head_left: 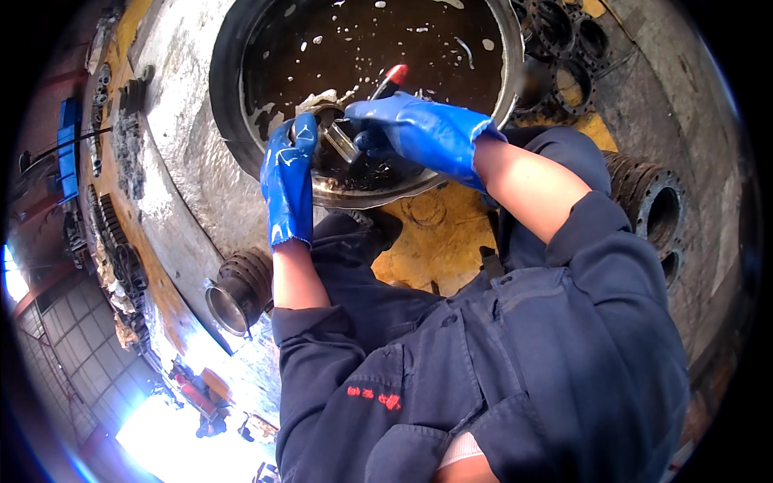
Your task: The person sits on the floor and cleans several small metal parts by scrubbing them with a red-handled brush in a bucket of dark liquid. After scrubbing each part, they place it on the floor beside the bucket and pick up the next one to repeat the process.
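Note:
Both of my hands wear blue rubber gloves and are over a large round basin (228,105) of dark, scummy liquid. My left hand (291,165) is closed on the left side of a round metal ring part (342,141), whose shiny wall catches light near the basin's near rim. From the right, my right hand (403,129) wraps round a tool with a dark handle and a red end (396,75) that sticks up past the fingers. The tool's working end is hidden by the glove and the part, so I cannot make out its kind.
Dark flanged metal rings (573,84) lie at the far right. A stack of flanged rings (662,211) stands right of my knee, and a ribbed metal cylinder (233,302) left of my leg. Several metal parts (121,249) line the left. Yellow floor (435,241) shows between my legs.

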Action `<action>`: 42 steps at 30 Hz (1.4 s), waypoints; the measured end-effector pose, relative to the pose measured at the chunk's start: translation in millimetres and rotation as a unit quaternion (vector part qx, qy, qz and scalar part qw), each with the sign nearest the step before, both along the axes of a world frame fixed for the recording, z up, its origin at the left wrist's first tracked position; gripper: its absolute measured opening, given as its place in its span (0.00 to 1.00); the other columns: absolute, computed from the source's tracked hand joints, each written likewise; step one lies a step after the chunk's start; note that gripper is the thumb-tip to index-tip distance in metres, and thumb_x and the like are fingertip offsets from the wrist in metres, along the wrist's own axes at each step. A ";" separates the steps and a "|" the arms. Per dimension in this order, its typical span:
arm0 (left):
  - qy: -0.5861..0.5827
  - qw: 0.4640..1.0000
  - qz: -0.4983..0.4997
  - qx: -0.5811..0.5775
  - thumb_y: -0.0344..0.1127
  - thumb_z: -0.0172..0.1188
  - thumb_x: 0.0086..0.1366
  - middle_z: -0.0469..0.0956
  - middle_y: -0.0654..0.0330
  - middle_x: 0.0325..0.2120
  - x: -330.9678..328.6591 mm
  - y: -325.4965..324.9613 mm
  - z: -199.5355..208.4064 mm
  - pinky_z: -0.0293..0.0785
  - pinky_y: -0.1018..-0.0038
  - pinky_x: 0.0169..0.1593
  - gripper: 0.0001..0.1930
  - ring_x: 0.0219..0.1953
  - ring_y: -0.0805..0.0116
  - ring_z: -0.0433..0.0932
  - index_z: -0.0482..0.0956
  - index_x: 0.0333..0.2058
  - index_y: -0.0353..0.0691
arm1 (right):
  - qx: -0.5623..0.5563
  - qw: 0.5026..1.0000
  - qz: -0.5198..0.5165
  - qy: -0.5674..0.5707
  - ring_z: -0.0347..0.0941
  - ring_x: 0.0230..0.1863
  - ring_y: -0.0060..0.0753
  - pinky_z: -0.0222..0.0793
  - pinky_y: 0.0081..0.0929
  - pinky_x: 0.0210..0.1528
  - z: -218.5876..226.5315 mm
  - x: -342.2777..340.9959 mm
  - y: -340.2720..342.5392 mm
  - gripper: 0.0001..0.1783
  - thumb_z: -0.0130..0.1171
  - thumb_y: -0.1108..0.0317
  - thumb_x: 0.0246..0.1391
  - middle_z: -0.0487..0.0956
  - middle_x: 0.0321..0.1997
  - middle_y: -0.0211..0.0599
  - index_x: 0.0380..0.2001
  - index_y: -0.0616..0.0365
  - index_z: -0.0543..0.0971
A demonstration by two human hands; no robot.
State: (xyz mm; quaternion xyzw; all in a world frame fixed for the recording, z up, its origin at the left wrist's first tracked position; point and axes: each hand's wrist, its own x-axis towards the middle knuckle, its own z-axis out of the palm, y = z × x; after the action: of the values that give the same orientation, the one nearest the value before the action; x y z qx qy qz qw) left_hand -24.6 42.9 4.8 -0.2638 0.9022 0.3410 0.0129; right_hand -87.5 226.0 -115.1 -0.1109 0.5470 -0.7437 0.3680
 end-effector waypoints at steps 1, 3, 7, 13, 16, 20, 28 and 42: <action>-0.009 1.000 -0.003 -0.010 0.62 0.58 0.71 0.85 0.46 0.51 -0.2 -2.9 -3.1 0.74 0.63 0.61 0.33 0.55 0.53 0.82 0.83 0.55 0.35 | 0.019 0.999 0.032 0.023 0.79 0.44 0.33 0.73 0.34 0.54 21.3 -0.3 4.0 0.17 0.51 0.60 0.70 0.84 0.42 0.40 0.48 0.57 0.85; -0.026 0.999 -0.012 -0.028 0.62 0.59 0.71 0.84 0.44 0.52 -2.7 -8.4 -8.8 0.74 0.62 0.61 0.33 0.56 0.52 0.82 0.83 0.56 0.35 | 0.278 0.954 0.113 -0.011 0.82 0.46 0.40 0.75 0.36 0.54 71.3 -23.4 -7.6 0.18 0.61 0.54 0.60 0.85 0.46 0.44 0.44 0.56 0.86; -0.018 1.000 -0.014 -0.010 0.62 0.60 0.70 0.84 0.42 0.52 -6.1 -9.4 -14.1 0.74 0.63 0.61 0.35 0.55 0.51 0.83 0.81 0.57 0.33 | 0.347 0.771 0.080 0.528 0.85 0.48 0.42 0.79 0.34 0.52 67.1 -13.8 -11.9 0.14 0.65 0.51 0.55 0.88 0.42 0.33 0.40 0.44 0.87; -0.001 0.999 -0.034 0.035 0.61 0.64 0.68 0.84 0.45 0.48 -0.1 -14.2 -19.3 0.76 0.65 0.58 0.36 0.51 0.55 0.83 0.80 0.57 0.30 | 0.146 0.983 -0.036 0.103 0.80 0.39 0.32 0.73 0.35 0.49 81.2 -8.7 16.3 0.20 0.63 0.48 0.56 0.85 0.36 0.38 0.40 0.52 0.87; 0.042 0.994 -0.043 0.087 0.61 0.64 0.68 0.84 0.45 0.47 4.6 -27.1 -49.2 0.76 0.64 0.57 0.36 0.50 0.55 0.84 0.80 0.57 0.30 | 0.187 0.981 0.044 0.029 0.80 0.43 0.33 0.73 0.35 0.52 90.4 -15.8 28.1 0.25 0.62 0.45 0.57 0.85 0.40 0.42 0.44 0.55 0.86; 0.084 0.989 -0.045 0.113 0.61 0.64 0.68 0.84 0.45 0.47 4.8 -23.3 -53.6 0.77 0.64 0.56 0.36 0.49 0.55 0.84 0.80 0.57 0.30 | 0.365 0.895 0.051 0.249 0.86 0.45 0.37 0.79 0.34 0.53 65.9 -14.2 -4.4 0.18 0.63 0.49 0.59 0.88 0.43 0.43 0.47 0.44 0.87; -0.071 0.995 0.032 0.057 0.56 0.66 0.68 0.85 0.49 0.45 5.2 13.2 -3.6 0.79 0.67 0.50 0.33 0.45 0.63 0.83 0.79 0.56 0.28 | 0.553 0.794 0.100 0.233 0.86 0.48 0.43 0.77 0.45 0.57 62.1 -35.9 9.7 0.18 0.59 0.47 0.59 0.88 0.42 0.34 0.48 0.38 0.86; -0.196 0.946 -0.085 0.244 0.52 0.65 0.70 0.85 0.55 0.39 -46.5 -24.6 -27.2 0.75 0.73 0.45 0.29 0.38 0.69 0.80 0.83 0.50 0.25 | 0.281 0.942 0.163 0.081 0.81 0.38 0.33 0.74 0.35 0.47 60.0 -23.8 17.7 0.22 0.63 0.47 0.55 0.86 0.34 0.39 0.42 0.52 0.87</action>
State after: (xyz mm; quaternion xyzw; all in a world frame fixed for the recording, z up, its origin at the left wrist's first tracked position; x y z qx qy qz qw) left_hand -71.1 18.3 -22.4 -0.2363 0.7899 0.4903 0.2826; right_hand -111.4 243.7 -55.0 -0.1504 0.7360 -0.4785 0.4548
